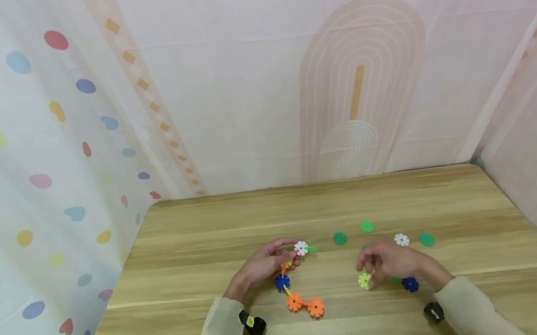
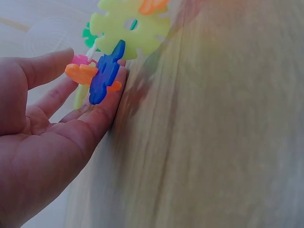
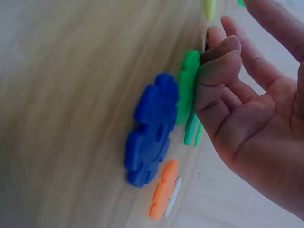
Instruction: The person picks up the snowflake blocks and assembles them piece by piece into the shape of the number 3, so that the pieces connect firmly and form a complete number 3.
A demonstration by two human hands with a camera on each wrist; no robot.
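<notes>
A chain of plastic snowflake discs (image 1: pixel 294 301) lies on the wooden table (image 1: pixel 197 242): white at the top, then yellow, blue (image 1: pixel 282 282) and two orange. My left hand (image 1: pixel 283 254) touches its upper end with straight fingers (image 2: pixel 102 102); the blue disc (image 2: pixel 105 71) leans against the fingertips. To the right, my right hand (image 1: pixel 371 273) pinches a yellow-green disc (image 1: pixel 364 280) at the table surface. Its curled fingers (image 3: pixel 216 71) touch a green disc (image 3: pixel 187 88), and a blue disc (image 3: pixel 149 128) lies beside that one.
Loose discs lie beyond the right hand: two green (image 1: pixel 339 238) (image 1: pixel 367 226), a white one (image 1: pixel 401 239) and another green one (image 1: pixel 426 239). A blue disc (image 1: pixel 410 284) lies by the right wrist. Patterned curtains enclose the table at the back and on both sides.
</notes>
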